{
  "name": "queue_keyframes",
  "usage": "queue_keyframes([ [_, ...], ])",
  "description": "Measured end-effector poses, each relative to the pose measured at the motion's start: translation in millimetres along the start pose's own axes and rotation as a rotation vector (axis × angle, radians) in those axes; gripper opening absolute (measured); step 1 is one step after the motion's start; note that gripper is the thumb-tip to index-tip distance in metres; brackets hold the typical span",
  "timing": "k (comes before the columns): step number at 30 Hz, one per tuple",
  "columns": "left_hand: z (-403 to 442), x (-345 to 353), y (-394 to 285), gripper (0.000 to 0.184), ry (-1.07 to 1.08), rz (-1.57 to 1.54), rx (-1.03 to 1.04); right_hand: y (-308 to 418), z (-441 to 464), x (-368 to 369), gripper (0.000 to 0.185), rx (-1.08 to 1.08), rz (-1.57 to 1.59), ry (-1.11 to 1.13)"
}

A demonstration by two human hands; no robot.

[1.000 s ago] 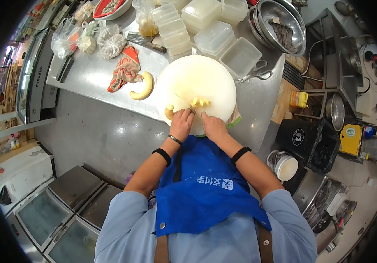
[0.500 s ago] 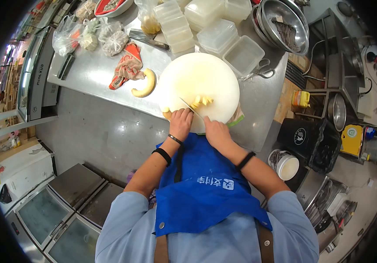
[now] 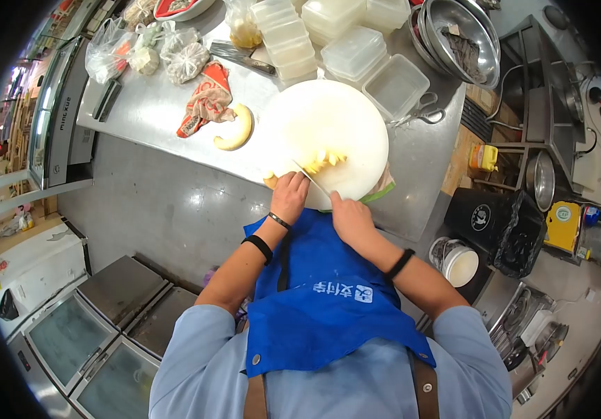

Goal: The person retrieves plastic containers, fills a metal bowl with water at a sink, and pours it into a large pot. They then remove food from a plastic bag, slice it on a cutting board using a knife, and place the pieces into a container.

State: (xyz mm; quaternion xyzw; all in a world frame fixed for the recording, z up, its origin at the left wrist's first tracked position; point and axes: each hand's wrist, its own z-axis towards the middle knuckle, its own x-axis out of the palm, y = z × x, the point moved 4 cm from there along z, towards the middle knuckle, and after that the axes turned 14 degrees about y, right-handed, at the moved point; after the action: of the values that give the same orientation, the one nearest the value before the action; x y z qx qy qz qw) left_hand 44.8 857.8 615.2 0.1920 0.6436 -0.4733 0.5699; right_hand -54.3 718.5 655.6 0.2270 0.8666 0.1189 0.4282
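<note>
My right hand (image 3: 352, 218) is closed around the handle of a kitchen knife (image 3: 314, 183), its blade slanting across the near part of a round white cutting board (image 3: 356, 119). Beside the blade, my left hand (image 3: 290, 197) presses its bent fingers on a pale yellow, elongated piece of produce (image 3: 270, 180), whose end sticks out to the left. My fingers hide most of that piece. Several cut yellow chunks (image 3: 327, 160) lie on the board just beyond the blade. Left of the board rests a curved, pale yellow length of produce (image 3: 238, 133), whose kind I cannot make out.
A red and beige cloth (image 3: 206, 101) lies left of the board. Scissors (image 3: 423, 114), clear plastic containers (image 3: 397, 87) and metal bowls (image 3: 464, 45) stand behind and right. Plastic bags (image 3: 187, 63) and another dark-bladed knife (image 3: 241, 56) are at the back left.
The knife has moved slightly along the piece, and the cut chunks by the blade appear more numerous. My left hand stays on the piece. The whole view has shifted a little.
</note>
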Motion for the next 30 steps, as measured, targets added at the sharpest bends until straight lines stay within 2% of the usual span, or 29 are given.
queue_keyframes([
  [5,-4.7,-8.6,1.3,0.028,0.025,-0.046,0.0,-0.9,39.6,7.5,0.013,-0.077,0.028,-0.077],
  [10,-5.2,-8.5,7.4,0.025,-0.016,-0.066,-0.007,7.0,-28.7,-11.9,0.014,-0.005,0.031,0.046],
  [14,-7.5,-1.9,12.4,0.021,0.002,-0.085,0.006,8.7,-27.8,-3.4,0.015,0.037,0.039,0.094],
  [20,-11.6,-8.0,10.4,0.022,0.041,-0.032,0.084,15.2,43.2,27.6,0.015,-0.043,0.032,-0.131],
  [23,-16.5,-21.5,14.1,0.024,0.082,0.052,0.024,17.9,16.7,11.4,0.014,-0.061,0.044,-0.083],
  [26,-18.5,-20.7,19.4,0.016,0.06,0.104,0.068,25.6,-24.9,0.1,0.014,-0.036,0.011,-0.018],
  [30,-16.8,-17.2,21.0,0.016,0.053,0.084,0.093,24.1,-25.8,15.3,0.014,0.03,0.038,0.0],
])
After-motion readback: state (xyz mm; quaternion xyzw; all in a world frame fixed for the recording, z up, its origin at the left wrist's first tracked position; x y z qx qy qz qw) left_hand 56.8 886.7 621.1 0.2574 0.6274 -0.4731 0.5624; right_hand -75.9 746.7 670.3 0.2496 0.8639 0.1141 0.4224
